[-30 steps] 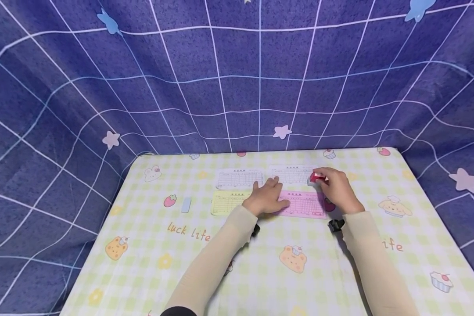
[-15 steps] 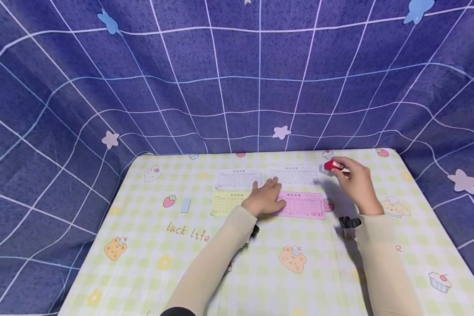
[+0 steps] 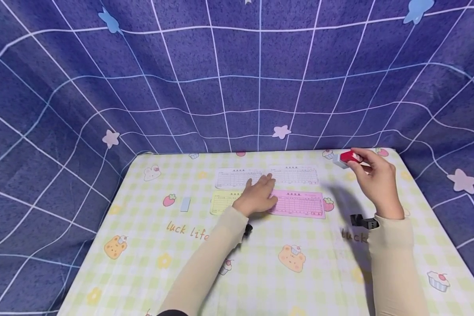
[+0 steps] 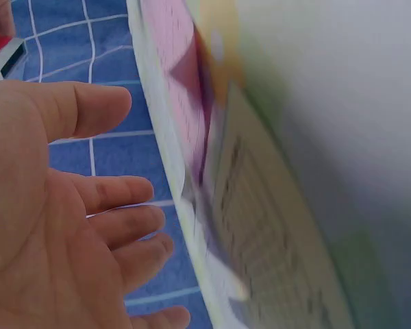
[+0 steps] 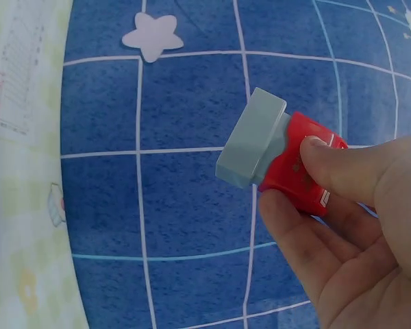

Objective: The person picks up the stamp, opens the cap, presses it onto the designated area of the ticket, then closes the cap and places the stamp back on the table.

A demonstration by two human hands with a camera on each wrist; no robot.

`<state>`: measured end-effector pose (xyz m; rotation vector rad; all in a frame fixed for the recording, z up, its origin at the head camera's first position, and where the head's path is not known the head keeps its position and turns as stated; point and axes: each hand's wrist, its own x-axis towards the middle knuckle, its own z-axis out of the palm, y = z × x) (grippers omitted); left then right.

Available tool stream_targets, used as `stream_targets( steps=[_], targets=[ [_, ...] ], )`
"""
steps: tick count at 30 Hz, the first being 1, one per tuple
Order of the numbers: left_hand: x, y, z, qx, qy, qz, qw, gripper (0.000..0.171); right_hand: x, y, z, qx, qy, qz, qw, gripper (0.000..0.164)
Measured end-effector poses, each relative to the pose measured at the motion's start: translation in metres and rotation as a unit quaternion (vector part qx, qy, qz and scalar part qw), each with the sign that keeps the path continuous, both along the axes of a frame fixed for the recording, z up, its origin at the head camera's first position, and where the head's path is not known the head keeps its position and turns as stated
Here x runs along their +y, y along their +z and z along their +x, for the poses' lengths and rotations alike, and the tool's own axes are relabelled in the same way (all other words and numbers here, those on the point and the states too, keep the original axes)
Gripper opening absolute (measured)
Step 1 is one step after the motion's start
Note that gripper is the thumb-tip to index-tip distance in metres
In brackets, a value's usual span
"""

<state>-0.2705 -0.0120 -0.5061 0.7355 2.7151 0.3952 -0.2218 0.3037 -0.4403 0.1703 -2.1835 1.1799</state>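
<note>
My right hand (image 3: 379, 180) is raised over the back right of the table and pinches a red stamp (image 3: 349, 158) between thumb and fingers. In the right wrist view the stamp (image 5: 253, 140) shows a grey base pointing away from the palm. The left hand (image 3: 256, 196) is spread over the middle of four-cornered printed slips, holding nothing. Under and around it are a yellow slip (image 3: 223, 202), a pink slip (image 3: 300, 204) and two white slips, one at the left (image 3: 233, 177) and one at the right (image 3: 296, 175). A small red frame marks the pink slip's lower right corner.
A small light blue flat piece (image 3: 185, 204) lies on the table left of the slips. The patterned tablecloth (image 3: 142, 281) covers the tabletop. A blue grid curtain (image 3: 237, 96) hangs right behind the table's far edge and at both sides.
My right hand has lifted the stamp off the right white slip and carried it up and to the right. The left hand has shifted slightly left just now.
</note>
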Motion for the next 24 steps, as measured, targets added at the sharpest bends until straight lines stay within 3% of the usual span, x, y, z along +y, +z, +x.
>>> stream_targets(
  steps=[11, 24],
  targets=[
    [-0.064, 0.005, -0.001, 0.029, 0.047, 0.015, 0.9984, 0.071, -0.004, 0.006, 0.004, 0.009, -0.01, 0.009, 1.0, 0.031],
    [-0.119, 0.004, 0.013, 0.006, 0.103, -0.003, 0.9947, 0.066, 0.0, 0.005, 0.011, 0.009, -0.027, 0.013, 1.0, 0.033]
  ],
)
